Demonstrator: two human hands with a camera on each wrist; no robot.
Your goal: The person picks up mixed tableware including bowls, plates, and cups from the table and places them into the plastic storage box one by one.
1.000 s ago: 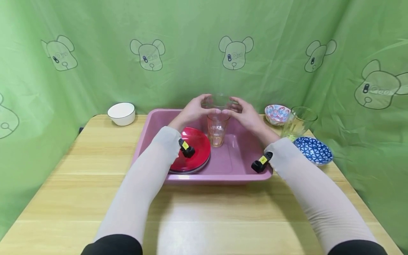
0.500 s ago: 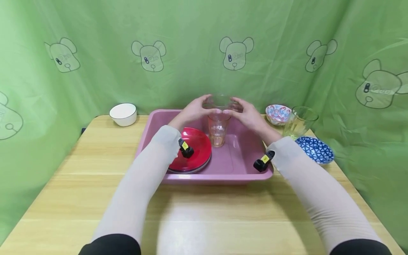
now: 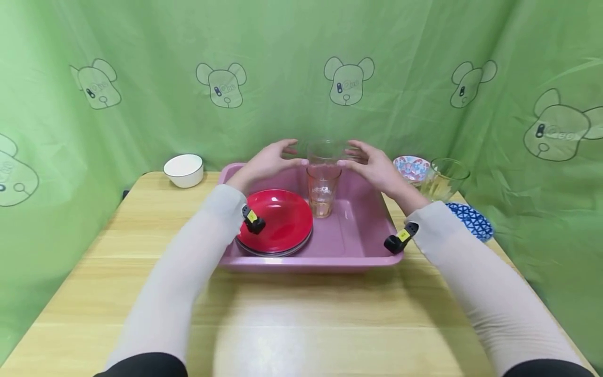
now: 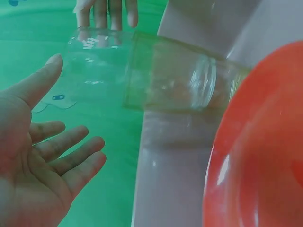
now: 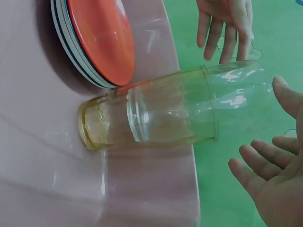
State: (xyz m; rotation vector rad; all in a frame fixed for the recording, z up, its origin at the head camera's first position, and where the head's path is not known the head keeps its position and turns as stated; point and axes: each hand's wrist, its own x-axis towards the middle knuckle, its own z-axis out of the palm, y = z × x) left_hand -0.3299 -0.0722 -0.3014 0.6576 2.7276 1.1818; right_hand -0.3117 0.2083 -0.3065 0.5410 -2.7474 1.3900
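A clear drinking glass (image 3: 325, 151) sits nested in an amber glass (image 3: 322, 193), its upper part rising above the amber rim. The pair stands upright on the floor of a pink basin (image 3: 311, 265). My left hand (image 3: 270, 165) is at the left of the clear glass, fingers spread; in the left wrist view a gap shows between this hand (image 4: 38, 161) and the glass. On the other side is my right hand (image 3: 375, 167), fingers loosely extended beside the clear rim, holding nothing. A red plate (image 3: 275, 220) tops a stack left of the glasses.
A white bowl (image 3: 183, 172) stands on the wooden table (image 3: 301, 319) at left. To the basin's right are a floral bowl (image 3: 411, 168), a yellow-green glass (image 3: 443, 180) and a blue patterned bowl (image 3: 471, 220), partly behind my right arm. A green curtain (image 3: 292, 47) hangs behind.
My hands have come off the clear glass and moved apart, the left hand shifting left and the right slightly right. The nested glasses stay in place.
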